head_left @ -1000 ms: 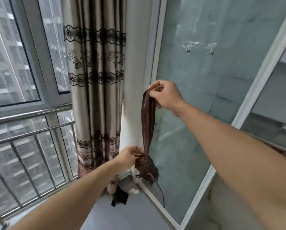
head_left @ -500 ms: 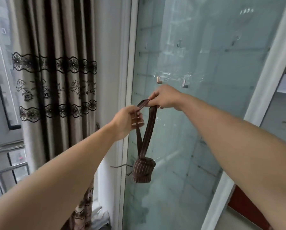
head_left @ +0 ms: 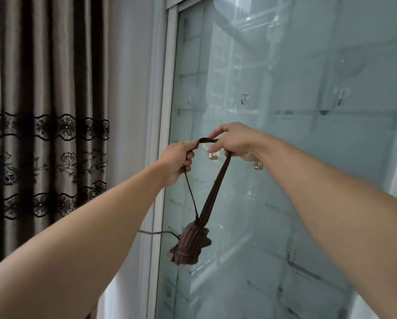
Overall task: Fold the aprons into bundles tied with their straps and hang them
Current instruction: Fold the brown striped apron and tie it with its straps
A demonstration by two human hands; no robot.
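The left hand (head_left: 178, 161) is curled round one side of the strap loop (head_left: 218, 180), and the right hand (head_left: 233, 143) pinches its other side, spreading the loop just in front of two small hooks (head_left: 213, 155) on the glass door (head_left: 285, 203). Below hangs the brown striped apron bundle (head_left: 189, 246). A patterned curtain (head_left: 48, 134) hangs at left.

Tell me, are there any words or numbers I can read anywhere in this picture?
There are none to read.
The striped apron bundle and its strap loop show no label.
The curtain has only lace flower patterns.
The glass door shows only hooks and faint reflections, no writing.
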